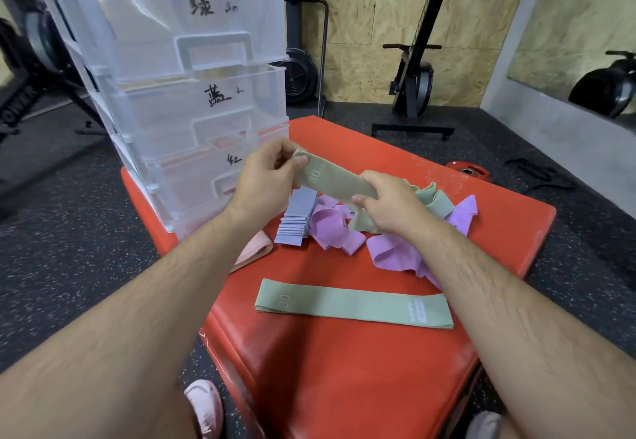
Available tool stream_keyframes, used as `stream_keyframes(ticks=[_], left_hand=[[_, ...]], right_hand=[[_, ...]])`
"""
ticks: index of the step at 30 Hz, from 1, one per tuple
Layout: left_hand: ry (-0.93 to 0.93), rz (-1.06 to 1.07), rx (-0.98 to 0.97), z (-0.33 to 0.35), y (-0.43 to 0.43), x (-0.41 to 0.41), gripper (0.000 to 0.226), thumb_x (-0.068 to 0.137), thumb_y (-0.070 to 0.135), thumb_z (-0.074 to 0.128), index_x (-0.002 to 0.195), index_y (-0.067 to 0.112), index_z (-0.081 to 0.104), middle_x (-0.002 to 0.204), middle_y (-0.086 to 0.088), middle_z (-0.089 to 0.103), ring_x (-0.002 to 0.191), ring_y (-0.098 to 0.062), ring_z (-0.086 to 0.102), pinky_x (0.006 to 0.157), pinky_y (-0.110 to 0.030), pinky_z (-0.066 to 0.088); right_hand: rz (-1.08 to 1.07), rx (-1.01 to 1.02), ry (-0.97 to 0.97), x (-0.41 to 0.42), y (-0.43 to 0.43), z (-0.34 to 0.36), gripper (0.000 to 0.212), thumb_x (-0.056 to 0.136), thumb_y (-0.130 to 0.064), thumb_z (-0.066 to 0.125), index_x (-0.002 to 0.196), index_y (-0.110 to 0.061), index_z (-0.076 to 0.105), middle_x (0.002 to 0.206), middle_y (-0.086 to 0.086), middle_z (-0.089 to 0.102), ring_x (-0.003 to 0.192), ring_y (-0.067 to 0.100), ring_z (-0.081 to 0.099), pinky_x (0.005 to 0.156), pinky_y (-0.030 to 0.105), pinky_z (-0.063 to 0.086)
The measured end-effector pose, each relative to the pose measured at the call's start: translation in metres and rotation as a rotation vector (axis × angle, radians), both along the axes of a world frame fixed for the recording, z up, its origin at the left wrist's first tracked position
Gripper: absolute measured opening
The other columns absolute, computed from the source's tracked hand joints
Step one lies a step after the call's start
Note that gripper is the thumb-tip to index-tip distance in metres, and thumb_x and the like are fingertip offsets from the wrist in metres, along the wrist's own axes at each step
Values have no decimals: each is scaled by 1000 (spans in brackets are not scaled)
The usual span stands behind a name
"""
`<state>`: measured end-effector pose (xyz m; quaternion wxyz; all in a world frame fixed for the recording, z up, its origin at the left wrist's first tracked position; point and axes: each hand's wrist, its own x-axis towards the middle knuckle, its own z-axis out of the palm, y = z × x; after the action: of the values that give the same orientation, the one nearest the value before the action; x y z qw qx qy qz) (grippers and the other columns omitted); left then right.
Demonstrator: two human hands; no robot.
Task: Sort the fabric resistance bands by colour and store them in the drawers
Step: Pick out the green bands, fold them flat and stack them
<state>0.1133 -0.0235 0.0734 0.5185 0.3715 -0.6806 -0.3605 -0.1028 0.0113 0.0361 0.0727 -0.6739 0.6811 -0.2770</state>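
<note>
— While it hangs over the red pad [344,369], who has the green band [330,182]?
— Left hand [265,180] pinches its left end, right hand [392,204] grips the other, just right of the drawers [165,101].

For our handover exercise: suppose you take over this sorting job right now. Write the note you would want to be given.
Hands: left hand and right hand each pinch an end of the held green band above the red pad.
On the pad: flat green band, blue stack, loose purple bands, pink band, crumpled green band.
Done: blue is stacked; something pink shows inside the bottom drawer.
Left: lay the green bands together, sort the purple, put every colour in a drawer.
</note>
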Motion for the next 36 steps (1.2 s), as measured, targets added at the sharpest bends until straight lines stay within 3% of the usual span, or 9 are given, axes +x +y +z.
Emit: stream_keyframes(ticks=[6, 11, 15, 19, 23, 26, 29, 32, 36], left_hand=[[134, 27, 19, 4, 3, 4, 19, 95, 0, 59, 83, 15, 59, 76, -6, 61, 62, -9, 58, 58, -23, 52], [226, 127, 94, 11, 1, 14, 10, 98, 6, 58, 89, 12, 56, 77, -8, 63, 54, -8, 60, 47, -15, 45], [212, 135, 165, 2, -5, 23, 17, 97, 5, 59, 83, 14, 57, 75, -7, 62, 55, -9, 60, 53, -21, 52], [178, 161, 236, -5, -11, 33, 15, 97, 5, 60, 83, 12, 59, 78, -6, 64, 60, -15, 61, 56, -24, 56], [119, 193, 273, -13, -11, 46, 14, 97, 7, 60, 84, 12, 60, 81, -8, 64, 61, -19, 61, 59, -28, 57], [60, 192, 347, -20, -5, 53, 17, 94, 6, 64, 79, 12, 60, 79, -8, 63, 60, -20, 60, 62, -31, 55], [-69, 176, 422, -35, 4, 57, 19, 91, 8, 69, 76, 13, 59, 80, -10, 63, 66, -22, 61, 63, -33, 54], [-235, 159, 457, -48, 19, 63, 14, 88, 9, 72, 80, 11, 60, 78, -7, 62, 66, -17, 58, 58, -25, 52], [-342, 77, 465, -69, 40, 67, 17, 85, 7, 75, 76, 11, 61, 70, -1, 64, 57, -10, 55, 45, -13, 46]], right_hand=[[-44, 3, -12, -22, 11, 2, 11, 92, -19, 62, 85, -26, 56, 79, -8, 61, 82, 22, 58, 72, 38, 44], [-13, 30, -246, -36, 25, 11, 7, 94, -19, 67, 93, -25, 67, 87, -11, 68, 78, 6, 60, 61, 20, 41], [-2, 109, -397, -50, 39, 25, 11, 84, -23, 80, 90, -20, 71, 79, -9, 72, 64, -3, 62, 55, 14, 46], [46, 283, -410, -68, 58, 33, 16, 83, -34, 80, 78, -19, 76, 73, -10, 70, 68, 5, 60, 65, 18, 48], [54, 374, -632, -81, 74, 31, 41, 94, -39, 65, 106, -1, 73, 93, 11, 75, 80, 17, 69, 72, 28, 57], [56, 385, -790, -88, 81, 26, 29, 97, -29, 62, 107, -4, 73, 99, 14, 75, 87, 22, 71, 79, 35, 58], [26, 338, -754, -88, 88, 15, 6, 95, -9, 64, 100, -7, 68, 90, 11, 68, 78, 21, 67, 71, 30, 59], [-28, 331, -641, -88, 99, 2, 22, 90, 2, 68, 111, -5, 63, 81, 14, 58, 61, 21, 62, 58, 27, 56], [-50, 410, -400, -89, 112, -19, 22, 85, 0, 72, 103, -8, 64, 60, 7, 58, 56, 26, 59, 63, 38, 53]])
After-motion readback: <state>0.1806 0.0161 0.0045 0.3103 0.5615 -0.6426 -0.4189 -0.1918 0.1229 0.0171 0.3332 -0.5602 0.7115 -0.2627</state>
